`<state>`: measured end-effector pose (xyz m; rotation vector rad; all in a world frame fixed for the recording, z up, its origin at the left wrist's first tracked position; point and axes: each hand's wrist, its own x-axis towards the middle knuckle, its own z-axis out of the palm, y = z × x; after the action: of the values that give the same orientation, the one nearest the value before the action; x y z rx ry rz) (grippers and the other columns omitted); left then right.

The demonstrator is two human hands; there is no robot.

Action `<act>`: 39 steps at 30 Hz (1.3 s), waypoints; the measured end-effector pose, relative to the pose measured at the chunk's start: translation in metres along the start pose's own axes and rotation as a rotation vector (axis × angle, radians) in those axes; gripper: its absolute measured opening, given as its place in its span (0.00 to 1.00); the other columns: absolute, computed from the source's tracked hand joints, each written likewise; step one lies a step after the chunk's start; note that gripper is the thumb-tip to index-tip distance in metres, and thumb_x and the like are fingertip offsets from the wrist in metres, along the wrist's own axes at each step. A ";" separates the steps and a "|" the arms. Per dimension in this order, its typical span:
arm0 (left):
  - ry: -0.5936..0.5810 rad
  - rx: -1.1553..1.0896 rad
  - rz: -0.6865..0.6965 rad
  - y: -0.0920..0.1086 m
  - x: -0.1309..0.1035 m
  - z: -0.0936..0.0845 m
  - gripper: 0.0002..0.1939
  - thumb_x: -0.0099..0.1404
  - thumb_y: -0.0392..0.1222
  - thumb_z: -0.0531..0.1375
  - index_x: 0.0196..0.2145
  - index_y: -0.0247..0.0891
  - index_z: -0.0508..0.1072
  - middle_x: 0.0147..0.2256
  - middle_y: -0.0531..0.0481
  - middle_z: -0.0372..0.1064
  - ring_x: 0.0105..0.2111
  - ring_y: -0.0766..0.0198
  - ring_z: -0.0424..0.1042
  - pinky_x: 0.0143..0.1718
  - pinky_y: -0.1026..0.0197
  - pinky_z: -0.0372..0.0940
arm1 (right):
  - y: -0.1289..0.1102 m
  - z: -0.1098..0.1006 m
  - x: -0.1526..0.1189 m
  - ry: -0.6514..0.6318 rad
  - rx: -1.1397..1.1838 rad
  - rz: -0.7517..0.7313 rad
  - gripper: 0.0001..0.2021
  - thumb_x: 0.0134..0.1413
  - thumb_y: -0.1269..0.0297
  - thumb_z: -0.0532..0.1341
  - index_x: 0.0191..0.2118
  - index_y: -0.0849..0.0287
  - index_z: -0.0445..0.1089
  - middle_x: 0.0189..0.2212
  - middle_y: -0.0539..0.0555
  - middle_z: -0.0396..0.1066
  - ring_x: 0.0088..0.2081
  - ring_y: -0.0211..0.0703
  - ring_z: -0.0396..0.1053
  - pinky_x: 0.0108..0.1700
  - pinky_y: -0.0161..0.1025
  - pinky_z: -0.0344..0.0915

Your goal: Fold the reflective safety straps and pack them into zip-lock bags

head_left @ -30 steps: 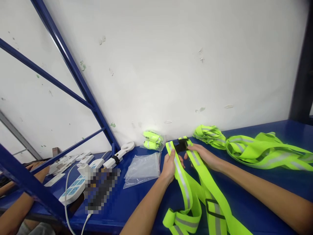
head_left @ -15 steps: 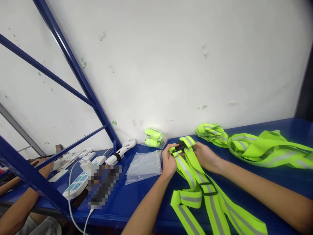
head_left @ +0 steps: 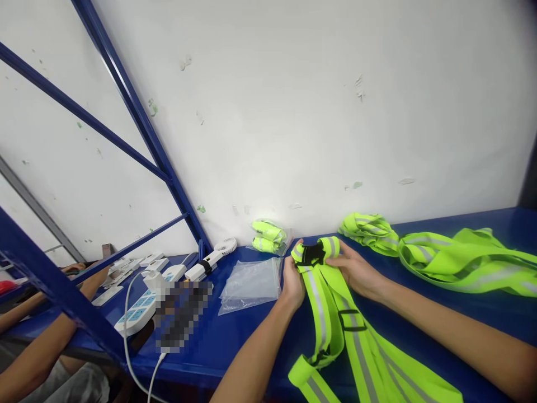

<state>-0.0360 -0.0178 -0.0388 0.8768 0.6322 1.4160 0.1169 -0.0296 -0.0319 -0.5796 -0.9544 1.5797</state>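
Two sets of fingers, on my left hand and right hand, grip the neon strap around its black buckle above the desk, where uneven pulling could twist its trailing lengths.

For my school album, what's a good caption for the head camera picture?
Left hand and right hand hold green reflective straps near a black buckle over a blue table.

Lime reflective straps, black buckle
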 end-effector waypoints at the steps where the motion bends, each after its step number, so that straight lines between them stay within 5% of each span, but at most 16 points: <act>1: -0.037 -0.045 -0.070 0.001 0.000 0.000 0.31 0.63 0.57 0.52 0.58 0.39 0.65 0.54 0.45 0.68 0.57 0.47 0.64 0.58 0.47 0.58 | 0.001 -0.002 0.002 0.022 -0.001 -0.017 0.22 0.41 0.73 0.68 0.44 0.51 0.67 0.34 0.48 0.77 0.37 0.48 0.76 0.41 0.44 0.71; 4: -0.124 -0.060 -0.222 0.005 -0.001 -0.002 0.36 0.61 0.67 0.49 0.58 0.41 0.65 0.52 0.45 0.70 0.54 0.47 0.67 0.55 0.45 0.61 | 0.003 -0.006 0.006 0.095 0.017 -0.076 0.18 0.36 0.75 0.68 0.37 0.54 0.68 0.34 0.49 0.77 0.38 0.48 0.75 0.42 0.44 0.70; 7: -0.136 -0.003 -0.245 0.008 -0.001 -0.003 0.35 0.61 0.62 0.55 0.60 0.43 0.62 0.52 0.45 0.70 0.53 0.49 0.68 0.55 0.47 0.62 | 0.005 -0.005 0.007 0.156 0.084 -0.077 0.16 0.33 0.77 0.66 0.32 0.55 0.68 0.38 0.49 0.77 0.42 0.50 0.74 0.46 0.46 0.68; 14: -0.127 -0.044 -0.244 0.009 -0.001 0.001 0.34 0.55 0.45 0.63 0.59 0.41 0.61 0.47 0.45 0.73 0.47 0.52 0.72 0.52 0.50 0.64 | -0.001 0.009 -0.004 -0.050 0.157 0.025 0.19 0.49 0.60 0.59 0.49 0.53 0.67 0.42 0.53 0.76 0.46 0.55 0.73 0.50 0.52 0.67; 17: -0.123 -0.015 -0.161 0.008 -0.002 0.004 0.40 0.49 0.40 0.69 0.59 0.42 0.60 0.44 0.45 0.73 0.45 0.53 0.73 0.51 0.49 0.64 | -0.008 0.007 -0.002 -0.020 0.126 0.051 0.24 0.55 0.54 0.57 0.57 0.51 0.62 0.44 0.54 0.76 0.46 0.55 0.73 0.48 0.51 0.69; 22: -0.132 0.063 -0.012 0.002 0.002 0.002 0.38 0.44 0.37 0.71 0.54 0.38 0.65 0.42 0.44 0.75 0.43 0.53 0.74 0.50 0.49 0.64 | -0.010 -0.006 0.008 0.116 -0.002 0.064 0.43 0.48 0.67 0.66 0.66 0.39 0.44 0.45 0.50 0.76 0.39 0.52 0.77 0.38 0.47 0.73; 25: -0.134 0.152 0.059 0.000 0.005 -0.004 0.29 0.46 0.36 0.70 0.47 0.36 0.70 0.42 0.44 0.75 0.45 0.53 0.73 0.50 0.51 0.64 | -0.003 -0.015 0.016 0.164 -0.102 0.123 0.37 0.47 0.68 0.68 0.63 0.50 0.56 0.40 0.53 0.78 0.36 0.51 0.77 0.35 0.43 0.73; 28: -0.059 0.267 0.124 0.001 0.009 -0.010 0.27 0.45 0.35 0.69 0.45 0.36 0.72 0.42 0.45 0.75 0.46 0.54 0.72 0.51 0.54 0.63 | 0.006 -0.021 0.021 0.066 -0.126 0.189 0.23 0.49 0.65 0.67 0.53 0.59 0.68 0.36 0.56 0.79 0.36 0.52 0.76 0.37 0.43 0.73; 35: 0.018 0.337 0.269 0.000 0.012 -0.012 0.20 0.45 0.34 0.68 0.39 0.37 0.73 0.37 0.46 0.75 0.40 0.56 0.73 0.44 0.57 0.66 | 0.005 -0.007 0.008 -0.064 0.058 0.305 0.22 0.55 0.52 0.58 0.50 0.60 0.68 0.34 0.59 0.78 0.35 0.56 0.76 0.41 0.53 0.72; 39: -0.021 0.428 0.361 0.004 0.006 -0.007 0.13 0.51 0.35 0.64 0.37 0.38 0.76 0.45 0.43 0.73 0.48 0.54 0.70 0.51 0.53 0.62 | -0.001 0.004 -0.004 -0.108 0.159 0.317 0.28 0.55 0.42 0.54 0.52 0.59 0.65 0.38 0.60 0.77 0.40 0.58 0.76 0.43 0.54 0.71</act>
<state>-0.0437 -0.0109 -0.0390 1.3965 0.8056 1.6166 0.1153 -0.0343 -0.0288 -0.5577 -0.8354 1.9675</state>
